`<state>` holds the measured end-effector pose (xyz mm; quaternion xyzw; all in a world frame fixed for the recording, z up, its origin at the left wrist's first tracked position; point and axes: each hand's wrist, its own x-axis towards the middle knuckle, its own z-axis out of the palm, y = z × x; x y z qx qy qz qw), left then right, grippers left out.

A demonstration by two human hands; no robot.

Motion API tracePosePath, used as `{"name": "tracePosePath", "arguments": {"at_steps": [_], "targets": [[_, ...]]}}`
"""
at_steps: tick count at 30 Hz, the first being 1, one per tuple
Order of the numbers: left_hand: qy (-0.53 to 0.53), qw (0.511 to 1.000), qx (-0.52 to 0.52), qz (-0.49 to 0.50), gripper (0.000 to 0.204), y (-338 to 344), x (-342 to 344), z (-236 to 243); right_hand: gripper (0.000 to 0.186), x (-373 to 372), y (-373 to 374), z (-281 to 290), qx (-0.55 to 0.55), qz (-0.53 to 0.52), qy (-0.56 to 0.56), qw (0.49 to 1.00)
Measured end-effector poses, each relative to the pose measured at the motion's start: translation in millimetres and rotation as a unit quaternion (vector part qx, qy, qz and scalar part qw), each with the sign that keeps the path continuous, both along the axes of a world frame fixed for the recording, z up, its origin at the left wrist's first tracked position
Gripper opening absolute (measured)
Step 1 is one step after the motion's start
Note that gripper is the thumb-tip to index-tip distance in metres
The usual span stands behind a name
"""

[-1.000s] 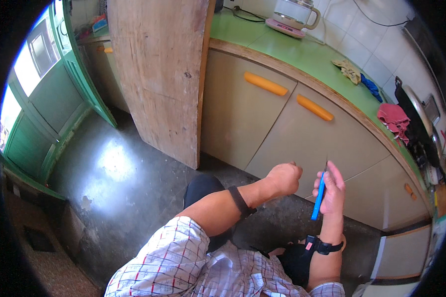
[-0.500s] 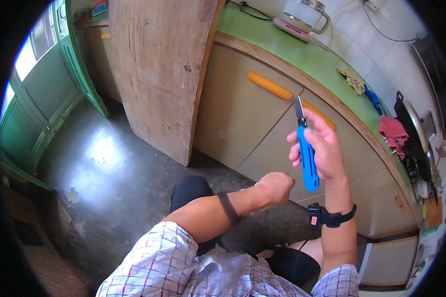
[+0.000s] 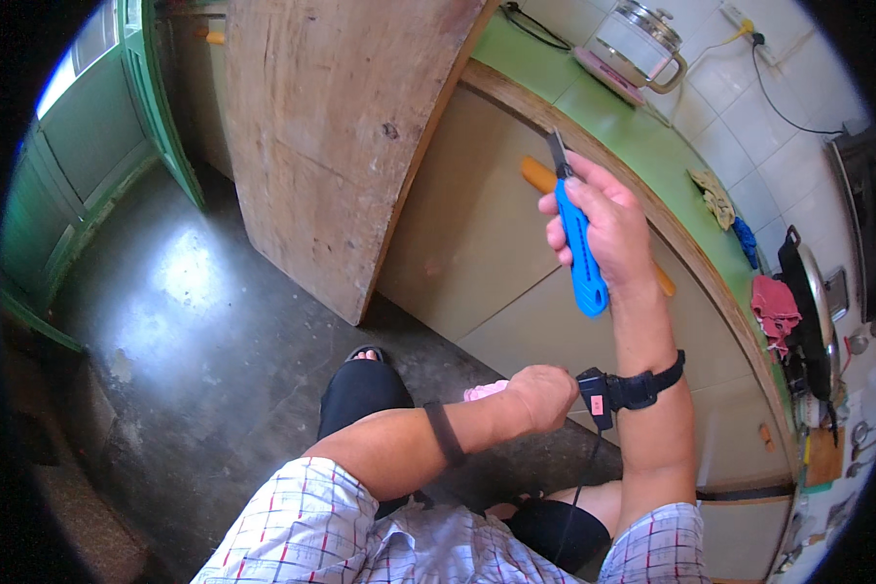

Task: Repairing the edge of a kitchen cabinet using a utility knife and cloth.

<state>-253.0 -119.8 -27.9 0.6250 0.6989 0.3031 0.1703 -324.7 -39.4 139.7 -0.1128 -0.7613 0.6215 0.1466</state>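
Note:
My right hand (image 3: pixel 608 229) is closed round the blue handle of a utility knife (image 3: pixel 582 248). Its bare metal blade points up and slightly left, in front of an orange cupboard handle (image 3: pixel 537 175). Below it, my left hand (image 3: pixel 543 397) is curled into a fist near my right wrist, its fingers mostly turned out of sight. Something pink (image 3: pixel 485 390), perhaps cloth, peeks out beside the left wrist; whether that fist grips it is hidden. A black strap with a small box (image 3: pixel 613 391) sits on my right wrist.
A large wooden board (image 3: pixel 321 136) stands upright against the cupboards (image 3: pixel 467 195). On the green counter (image 3: pixel 555 73) are a glass kettle (image 3: pixel 640 44), gloves (image 3: pixel 715 200), a red cloth (image 3: pixel 775 310) and a pan (image 3: pixel 816 311). Left lies dark floor (image 3: pixel 185 321) with a green door (image 3: pixel 156 107).
The knife and my right hand have risen and shifted slightly left. My left fist has stayed low, and more of the pink thing shows beside it. The view has tilted a little.

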Motion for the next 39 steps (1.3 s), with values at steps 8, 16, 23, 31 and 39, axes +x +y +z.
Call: {"name": "tracePosePath", "arguments": {"at_steps": [8, 16, 23, 31, 39], "targets": [[-0.022, 1.000, 0.011, -0.017, 0.015, -5.6, 1.9, 1.4, 0.050, -12.0, -3.0, 2.6, 0.033, -0.012, 0.010, 0.999], [-0.005, 0.996, 0.085, -0.002, 0.013, -13.3, 2.1, 2.6, 0.051, -6.6, -6.7, -0.3, 0.032, -0.043, 0.012, 0.999], [-0.022, 0.998, 0.054, -0.023, 0.013, -19.2, -0.7, 5.0, 0.051, -12.6, -13.2, 0.7, 0.043, -0.037, 0.006, 0.998], [-0.024, 0.998, 0.062, -0.014, 0.013, -15.2, 2.7, 1.2, 0.052, -5.0, -9.3, 3.2, 0.038, -0.042, 0.006, 0.998], [-0.037, 0.997, 0.069, -0.011, 0.011, -16.1, 7.2, -5.1, 0.052, -0.4, -4.3, 5.2, 0.039, -0.049, 0.013, 0.998]]}}
